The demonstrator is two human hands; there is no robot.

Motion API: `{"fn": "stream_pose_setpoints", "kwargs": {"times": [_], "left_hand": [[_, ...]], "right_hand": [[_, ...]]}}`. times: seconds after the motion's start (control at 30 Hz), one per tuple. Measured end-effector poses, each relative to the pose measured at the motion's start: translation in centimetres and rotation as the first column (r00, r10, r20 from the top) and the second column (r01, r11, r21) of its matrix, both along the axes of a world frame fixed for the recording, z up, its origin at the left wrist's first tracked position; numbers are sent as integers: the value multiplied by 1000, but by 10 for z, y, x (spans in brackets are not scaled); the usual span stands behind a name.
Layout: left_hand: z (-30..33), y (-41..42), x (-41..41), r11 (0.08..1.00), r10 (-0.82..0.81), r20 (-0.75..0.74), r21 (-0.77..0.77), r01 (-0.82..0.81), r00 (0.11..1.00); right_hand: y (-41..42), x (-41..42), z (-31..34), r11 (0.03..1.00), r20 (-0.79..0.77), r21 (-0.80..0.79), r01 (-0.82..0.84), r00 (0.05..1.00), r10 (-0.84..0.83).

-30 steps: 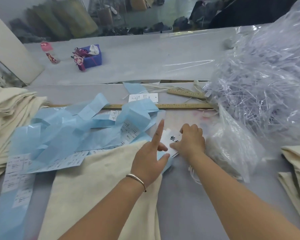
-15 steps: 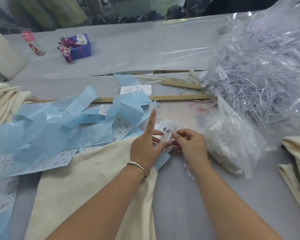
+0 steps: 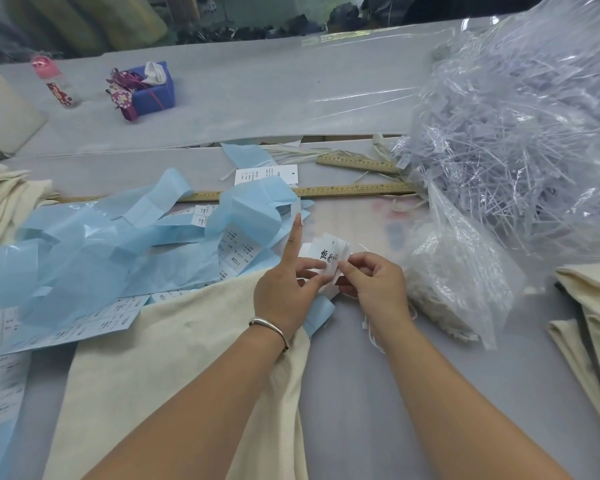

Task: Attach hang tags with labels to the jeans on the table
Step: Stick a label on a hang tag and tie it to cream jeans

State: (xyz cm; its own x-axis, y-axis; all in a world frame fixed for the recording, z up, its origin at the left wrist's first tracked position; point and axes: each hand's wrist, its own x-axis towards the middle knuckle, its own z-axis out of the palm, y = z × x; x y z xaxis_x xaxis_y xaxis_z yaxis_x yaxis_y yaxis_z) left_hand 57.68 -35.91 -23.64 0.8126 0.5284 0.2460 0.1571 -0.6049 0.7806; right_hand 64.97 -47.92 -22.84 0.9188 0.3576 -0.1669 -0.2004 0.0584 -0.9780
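The grey tabletop [image 3: 378,393] fills the view; at 2 o'clock sits a big clear bag of plastic tag strips [image 3: 520,140], and below it at 3 o'clock a smaller clear bag of strings [image 3: 458,282]; cream jeans [image 3: 174,368] lie flat from the middle down to 6 o'clock, with more folded cream cloth [image 3: 593,327] at 4 o'clock and another pile at 9 o'clock; crumpled blue label sheets [image 3: 84,261] spread from 9 o'clock to the middle, touching the top edge of the jeans; two wooden rulers [image 3: 354,190] lie at 12 o'clock, just past the sheets; far off at 11 o'clock stand a purple box [image 3: 153,91] and a small bottle [image 3: 58,83].

The two hands meet at the middle, just above the jeans; the left hand [image 3: 284,289] pinches a small stack of white hang tags [image 3: 326,261] with thumb and curled fingers, its pointer finger sticking straight up; the right hand [image 3: 374,282] is curled, its fingertips pinching the near edge of the same tags; a thin white string [image 3: 373,336] hangs down under the right wrist.
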Motion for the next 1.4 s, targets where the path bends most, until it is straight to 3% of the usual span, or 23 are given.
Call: {"fn": "stream_pose_setpoints", "kwargs": {"times": [0.13,0.2,0.27,0.33,0.43,0.6,0.77,1.0,1.1,1.27,1.4], "left_hand": [[2,-3,0,998,61,11,-14,-61,998],[7,-6,0,990,109,16,-90,-108,994],[15,-8,0,982,136,43,-139,-129,990],[26,-10,-1,986,135,89,-105,-126,987],[49,-16,-8,995,102,175,-34,-98,979],[99,-33,-44,999,-39,294,-10,44,955],[133,-53,-119,994,105,324,-72,-86,940],[139,-76,-229,894,206,188,-434,-107,960],[141,-74,-271,848,197,153,-523,-90,968],[144,-70,-336,837,138,171,-546,-23,975],[145,-76,-378,927,100,262,-374,6,960]], "right_hand": [[1,-3,2,997,28,-71,30,999,-28],[-1,-5,3,958,190,-265,108,980,-58],[-4,-9,9,883,438,-432,182,898,29],[-4,-17,18,893,522,-440,99,837,165],[-2,-30,39,919,435,-390,-57,868,238],[-14,-58,84,943,590,-322,80,797,134],[-37,-117,123,977,408,-212,-2,909,90],[-74,-239,141,994,333,-86,-71,938,96],[-81,-285,144,997,264,-56,-44,963,57],[-93,-359,148,995,169,32,-99,981,93],[-89,-400,143,998,179,-54,32,984,-22]]}}
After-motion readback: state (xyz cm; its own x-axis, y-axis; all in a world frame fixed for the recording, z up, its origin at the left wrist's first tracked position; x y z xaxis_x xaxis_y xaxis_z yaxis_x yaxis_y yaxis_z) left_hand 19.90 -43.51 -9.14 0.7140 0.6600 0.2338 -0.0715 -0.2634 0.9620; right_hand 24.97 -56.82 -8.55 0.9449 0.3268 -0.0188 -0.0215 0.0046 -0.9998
